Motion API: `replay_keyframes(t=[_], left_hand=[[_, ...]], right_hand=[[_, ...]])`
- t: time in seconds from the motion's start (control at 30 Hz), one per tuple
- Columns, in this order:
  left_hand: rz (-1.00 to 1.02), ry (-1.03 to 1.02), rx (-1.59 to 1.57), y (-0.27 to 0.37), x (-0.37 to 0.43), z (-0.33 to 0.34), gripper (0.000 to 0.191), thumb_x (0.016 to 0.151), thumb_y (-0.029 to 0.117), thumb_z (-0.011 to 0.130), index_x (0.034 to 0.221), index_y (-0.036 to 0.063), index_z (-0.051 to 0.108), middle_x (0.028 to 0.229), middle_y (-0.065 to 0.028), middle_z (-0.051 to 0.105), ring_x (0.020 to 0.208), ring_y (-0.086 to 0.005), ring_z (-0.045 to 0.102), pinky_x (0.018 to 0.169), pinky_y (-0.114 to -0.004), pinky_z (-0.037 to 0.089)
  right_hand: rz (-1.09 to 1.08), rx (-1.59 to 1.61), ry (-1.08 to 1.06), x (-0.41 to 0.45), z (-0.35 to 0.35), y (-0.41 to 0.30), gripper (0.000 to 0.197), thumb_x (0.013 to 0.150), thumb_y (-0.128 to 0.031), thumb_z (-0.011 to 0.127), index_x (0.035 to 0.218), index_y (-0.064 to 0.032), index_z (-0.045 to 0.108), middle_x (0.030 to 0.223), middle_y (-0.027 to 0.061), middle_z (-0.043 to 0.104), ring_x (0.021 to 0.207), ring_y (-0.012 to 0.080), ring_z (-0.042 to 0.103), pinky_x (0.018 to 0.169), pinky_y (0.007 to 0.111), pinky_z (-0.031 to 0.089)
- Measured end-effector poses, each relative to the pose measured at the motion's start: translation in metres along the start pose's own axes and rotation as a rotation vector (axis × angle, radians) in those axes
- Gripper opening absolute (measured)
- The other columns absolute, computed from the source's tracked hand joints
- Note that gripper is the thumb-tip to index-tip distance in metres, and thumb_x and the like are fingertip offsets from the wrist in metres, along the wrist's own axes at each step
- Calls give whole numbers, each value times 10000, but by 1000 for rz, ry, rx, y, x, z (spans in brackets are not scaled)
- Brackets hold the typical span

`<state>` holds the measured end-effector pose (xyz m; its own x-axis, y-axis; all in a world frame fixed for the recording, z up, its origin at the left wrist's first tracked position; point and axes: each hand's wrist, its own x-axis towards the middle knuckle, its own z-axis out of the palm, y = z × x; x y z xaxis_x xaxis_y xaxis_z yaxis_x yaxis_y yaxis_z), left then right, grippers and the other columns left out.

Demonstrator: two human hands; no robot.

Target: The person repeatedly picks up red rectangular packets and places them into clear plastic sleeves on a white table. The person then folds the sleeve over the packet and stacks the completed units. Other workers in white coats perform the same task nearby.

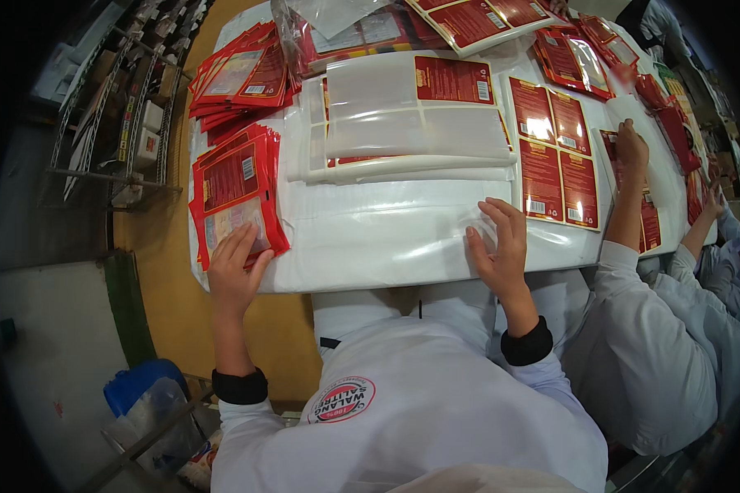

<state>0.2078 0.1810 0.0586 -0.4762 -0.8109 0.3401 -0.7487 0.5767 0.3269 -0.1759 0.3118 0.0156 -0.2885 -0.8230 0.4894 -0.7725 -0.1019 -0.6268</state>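
My left hand rests on the near end of a stack of red printed plastic pouches at the table's left edge. The pouches lie slightly fanned, each with a dark red printed panel, a barcode and a see-through window. Over the white table covering, my right hand hovers or lightly touches, fingers apart, with nothing in it. Beyond the hands lies a pile of label sheets on backing, some labels peeled off the top sheet. Right of it is a sheet with several red labels.
Another pouch stack fans out at the far left. Clear plastic covers items at the back. A co-worker's hand is close on my right, with more people beyond. A wire rack stands left of the table.
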Motion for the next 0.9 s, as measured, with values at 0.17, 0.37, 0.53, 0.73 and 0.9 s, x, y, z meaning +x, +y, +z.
replay_keyframes(t=[0.17, 0.37, 0.53, 0.73, 0.9], left_hand=[[6, 82, -86, 27, 14, -2, 158, 817, 30, 694, 965, -26, 693, 949, -165, 703, 842, -289, 685, 748, -350, 540], [136, -72, -423, 128, 14, 30, 147, 775, 31, 716, 912, -13, 688, 887, -154, 695, 755, -278, 679, 672, -339, 538], [298, -306, -589, 176, 34, 62, 146, 778, 72, 714, 907, 8, 692, 886, -142, 691, 755, -297, 671, 685, -354, 539], [264, -29, -603, 157, 164, 85, 174, 836, 106, 683, 987, 18, 692, 974, -152, 683, 883, -291, 678, 778, -349, 523], [508, -165, -303, 156, 258, 167, 483, 842, 311, 689, 1242, 52, 604, 1313, -179, 552, 1184, -360, 544, 1003, -401, 424]], right_hand=[[-11, 66, 15, 1, -14, 0, 378, 788, -106, 708, 1150, -61, 608, 1174, 143, 565, 1070, 316, 532, 920, 411, 423], [-103, 141, 51, 26, -31, -13, 373, 803, -132, 702, 1159, -76, 608, 1167, 131, 570, 1076, 314, 533, 928, 412, 419], [-245, 5, -313, 14, -15, -16, 423, 887, -329, 612, 1276, -168, 567, 1358, 87, 504, 1258, 320, 463, 1029, 564, 344], [-308, -304, -521, -4, 4, -13, 492, 902, -471, 544, 1317, -206, 550, 1458, 68, 424, 1361, 299, 364, 1048, 651, 277], [-259, -308, -501, 13, 2, -21, 509, 863, -523, 573, 1223, -165, 603, 1288, 74, 536, 1283, 299, 430, 1044, 681, 245]])
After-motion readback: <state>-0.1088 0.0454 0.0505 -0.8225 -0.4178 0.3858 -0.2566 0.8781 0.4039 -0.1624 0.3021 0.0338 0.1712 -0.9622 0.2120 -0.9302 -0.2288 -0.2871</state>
